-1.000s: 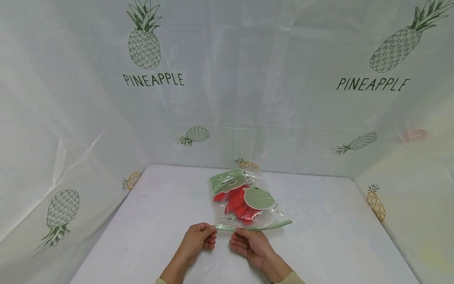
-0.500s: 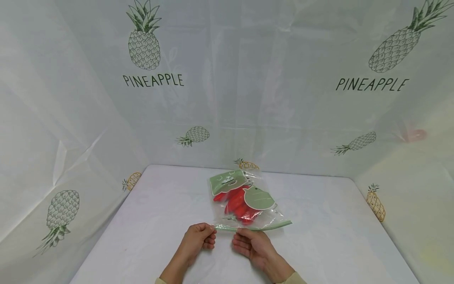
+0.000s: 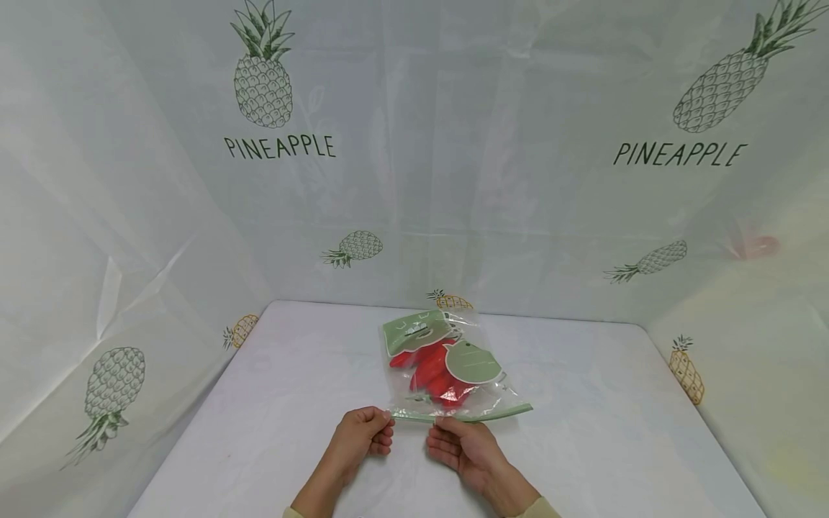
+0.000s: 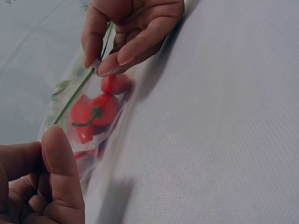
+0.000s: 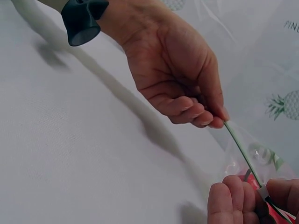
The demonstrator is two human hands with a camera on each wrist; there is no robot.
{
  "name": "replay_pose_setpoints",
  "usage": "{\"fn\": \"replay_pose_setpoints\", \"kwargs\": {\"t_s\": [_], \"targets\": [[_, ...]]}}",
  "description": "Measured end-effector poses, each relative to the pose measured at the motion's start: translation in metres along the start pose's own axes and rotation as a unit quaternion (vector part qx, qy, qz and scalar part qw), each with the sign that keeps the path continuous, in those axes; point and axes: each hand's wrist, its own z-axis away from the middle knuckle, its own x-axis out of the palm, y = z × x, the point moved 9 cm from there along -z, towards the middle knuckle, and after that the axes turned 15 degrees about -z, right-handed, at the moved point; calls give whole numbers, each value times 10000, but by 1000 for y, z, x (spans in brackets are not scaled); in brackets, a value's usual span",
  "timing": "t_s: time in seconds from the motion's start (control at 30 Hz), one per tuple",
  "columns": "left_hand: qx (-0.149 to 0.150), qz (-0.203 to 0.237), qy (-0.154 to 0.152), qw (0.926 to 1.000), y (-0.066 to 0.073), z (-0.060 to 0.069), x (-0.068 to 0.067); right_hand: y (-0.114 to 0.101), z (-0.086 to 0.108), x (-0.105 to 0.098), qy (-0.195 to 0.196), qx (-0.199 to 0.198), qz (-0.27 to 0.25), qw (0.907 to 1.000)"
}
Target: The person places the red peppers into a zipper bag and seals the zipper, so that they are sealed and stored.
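Note:
A clear zip bag (image 3: 486,392) with green animal prints lies on the table, its green-edged opening toward me. Several red peppers (image 3: 440,374) are inside; a green stem (image 4: 96,113) shows through the plastic in the left wrist view. My left hand (image 3: 361,439) pinches the left end of the bag's green seal (image 5: 240,150) between thumb and forefinger. Farther right along the same edge, my right hand (image 3: 468,452) pinches the small white slider (image 4: 96,64) on the seal, its other fingers loosely curled. The seal runs straight between the two hands.
A white cloth covers the table (image 3: 583,410). Behind and at both sides hangs a pale curtain (image 3: 505,180) printed with pineapples. A dark wrist mount (image 5: 84,21) sits on the left wrist.
My right hand has slid slightly to the right along the bag's seal with the slider. The left hand and the bag have stayed almost still.

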Motion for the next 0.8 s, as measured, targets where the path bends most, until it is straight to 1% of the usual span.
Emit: {"fn": "replay_pose_setpoints", "kwargs": {"t_s": [0.33,0.67,0.8], "targets": [[-16,2,23,10000,-2,-1,-3,0,0,0,-2,13,19,10000],[11,9,36,10000,-1,-1,-4,-2,1,-5,50,27,63,10000],[-21,-11,37,10000,-1,-1,-6,-4,1,-8,93,15,77,9999]]}}
